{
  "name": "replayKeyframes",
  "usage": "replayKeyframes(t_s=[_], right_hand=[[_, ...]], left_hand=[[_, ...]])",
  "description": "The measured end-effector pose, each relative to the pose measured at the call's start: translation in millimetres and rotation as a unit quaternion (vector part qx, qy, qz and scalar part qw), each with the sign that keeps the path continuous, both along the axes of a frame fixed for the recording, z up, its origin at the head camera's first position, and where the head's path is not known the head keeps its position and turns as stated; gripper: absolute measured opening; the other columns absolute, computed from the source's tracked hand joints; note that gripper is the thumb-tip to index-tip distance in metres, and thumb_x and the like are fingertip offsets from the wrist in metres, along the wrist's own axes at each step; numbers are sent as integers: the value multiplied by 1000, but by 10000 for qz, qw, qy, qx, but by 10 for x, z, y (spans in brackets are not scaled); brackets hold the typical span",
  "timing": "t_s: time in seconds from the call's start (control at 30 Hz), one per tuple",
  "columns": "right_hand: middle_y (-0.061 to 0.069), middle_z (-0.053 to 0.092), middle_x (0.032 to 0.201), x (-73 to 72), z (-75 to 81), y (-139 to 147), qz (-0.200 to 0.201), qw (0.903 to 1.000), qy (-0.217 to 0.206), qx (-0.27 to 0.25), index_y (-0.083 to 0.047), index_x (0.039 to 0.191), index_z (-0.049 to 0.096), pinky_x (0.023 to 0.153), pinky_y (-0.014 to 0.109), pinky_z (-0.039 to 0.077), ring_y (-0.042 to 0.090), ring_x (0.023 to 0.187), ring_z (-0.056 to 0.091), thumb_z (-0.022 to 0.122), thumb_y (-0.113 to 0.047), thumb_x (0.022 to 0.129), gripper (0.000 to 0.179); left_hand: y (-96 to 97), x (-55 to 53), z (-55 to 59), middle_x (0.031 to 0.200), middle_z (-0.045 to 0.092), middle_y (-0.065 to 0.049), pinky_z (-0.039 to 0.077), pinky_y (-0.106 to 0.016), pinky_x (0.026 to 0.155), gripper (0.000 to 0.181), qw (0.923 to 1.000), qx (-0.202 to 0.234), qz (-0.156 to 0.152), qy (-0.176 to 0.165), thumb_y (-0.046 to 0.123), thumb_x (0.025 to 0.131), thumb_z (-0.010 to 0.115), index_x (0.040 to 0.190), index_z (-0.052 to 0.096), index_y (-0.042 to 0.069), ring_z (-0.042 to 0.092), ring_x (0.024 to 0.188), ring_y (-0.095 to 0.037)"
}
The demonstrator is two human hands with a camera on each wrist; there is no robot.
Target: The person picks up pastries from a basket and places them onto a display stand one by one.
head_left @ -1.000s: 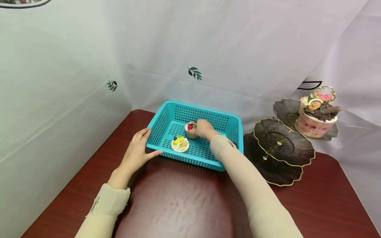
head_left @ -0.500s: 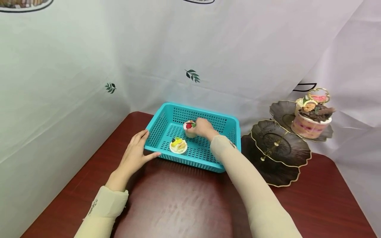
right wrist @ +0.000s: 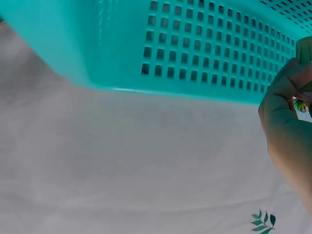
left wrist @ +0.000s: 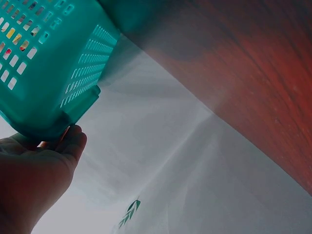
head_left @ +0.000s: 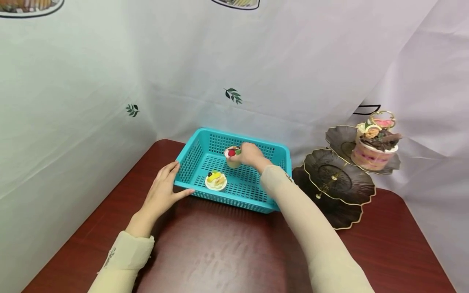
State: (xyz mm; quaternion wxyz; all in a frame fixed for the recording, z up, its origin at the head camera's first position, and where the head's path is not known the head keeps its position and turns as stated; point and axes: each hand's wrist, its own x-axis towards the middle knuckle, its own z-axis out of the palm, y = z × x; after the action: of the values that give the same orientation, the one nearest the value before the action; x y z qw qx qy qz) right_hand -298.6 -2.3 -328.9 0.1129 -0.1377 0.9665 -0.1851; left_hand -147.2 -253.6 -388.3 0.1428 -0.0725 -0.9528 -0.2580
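Note:
In the head view, my right hand reaches into a turquoise plastic basket and pinches a small dessert cup topped with red berries and a green leaf. My fingers cover part of that cup. Nearer the basket's front left stands a second dessert cup, white with yellow fruit and a dark berry, touched by neither hand. My left hand rests on the basket's left front corner, fingers along the left rim and thumb spread toward the front. In the right wrist view, the fingers are curled at the right edge.
Right of the basket is a dark tiered stand with gold scalloped edges. Its top tier bears a large chocolate-topped dessert cup and another dessert behind it. A white printed cloth hangs behind the reddish-brown table.
The head view has shifted a little, moving the scene left and down. My right hand and the berry cup have risen slightly away from the yellow-fruit cup. My left hand stays on the basket.

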Motion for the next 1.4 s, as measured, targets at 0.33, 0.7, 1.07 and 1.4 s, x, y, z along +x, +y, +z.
replayKeyframes(t_s=[0.33,0.7,1.07,1.4], right_hand=[[10,63,114,88,131,46,140,9999,55,-26,-6,120,59,79,37,52,24,95,60,68,-48,85,56],[12,59,130,147,211,47,280,9996,-16,-18,-5,136,52,90,41,53,26,112,59,68,-51,84,71],[12,56,137,231,282,74,412,9991,41,-2,-6,139,50,96,42,51,28,121,56,67,-54,84,75],[12,60,132,335,365,132,542,9984,139,29,-5,137,52,92,40,53,26,114,60,68,-51,84,72]], left_hand=[[-8,-1,-10,151,33,-22,37,-61,106,95,10000,-21,12,79,45,78,77,145,34,-8,29,138,-40],[-8,8,-3,151,33,-23,36,-60,107,95,10000,-19,10,55,44,78,77,145,34,-8,29,138,-40],[-4,8,-1,151,32,-23,33,-60,110,94,10000,-28,-18,-3,43,79,77,145,34,-9,28,138,-41],[-6,13,-4,151,32,-23,33,-60,109,94,10000,-3,-20,30,44,79,76,145,34,-8,28,138,-41]])
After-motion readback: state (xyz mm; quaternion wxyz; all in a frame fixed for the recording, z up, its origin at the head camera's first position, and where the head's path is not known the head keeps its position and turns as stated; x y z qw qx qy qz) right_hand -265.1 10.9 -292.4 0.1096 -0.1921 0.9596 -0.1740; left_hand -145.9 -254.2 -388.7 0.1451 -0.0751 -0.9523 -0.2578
